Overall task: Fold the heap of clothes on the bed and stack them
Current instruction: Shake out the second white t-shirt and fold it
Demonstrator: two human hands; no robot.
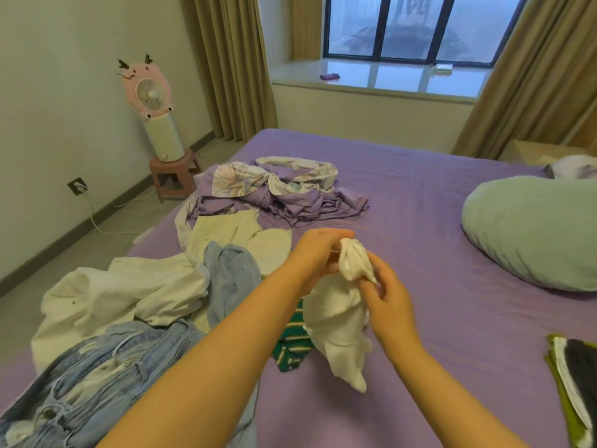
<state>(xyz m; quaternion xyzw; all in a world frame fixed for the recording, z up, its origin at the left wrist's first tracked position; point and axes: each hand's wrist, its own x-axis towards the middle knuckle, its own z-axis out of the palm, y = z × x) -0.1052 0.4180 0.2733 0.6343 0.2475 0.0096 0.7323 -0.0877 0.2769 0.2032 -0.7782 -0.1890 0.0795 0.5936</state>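
Hands met at the centre of the frame, both busy with a small white garment [336, 312] held bunched above the purple bed [420, 221]. The left hand [315, 257] was curled round the gathered top of the cloth, and the right hand [387, 299] pinched it just below, fingers tucked into the folds; the loose end hung down toward the sheet.

The rest of the heap lay to the left and lower left: pale jeans [106, 367], a white shirt [122, 295], a cream top [239, 237], with a crumpled lilac bedsheet [284, 195] further up the frame. A green striped piece [292, 344] lay partly hidden under the left forearm and the hanging cloth. A small folded stack [571, 376] sat at the lower right edge.

The chief risk, by judgement, was that the garment stayed twisted: gripped as a knot, it offered no clear edge or seam, so any fold begun from that hold would likely come out lumpy. The dangling end might also snag or drag the striped piece when lowered. The stack sat close to the bed's edge, so a careless placement could tip it off.
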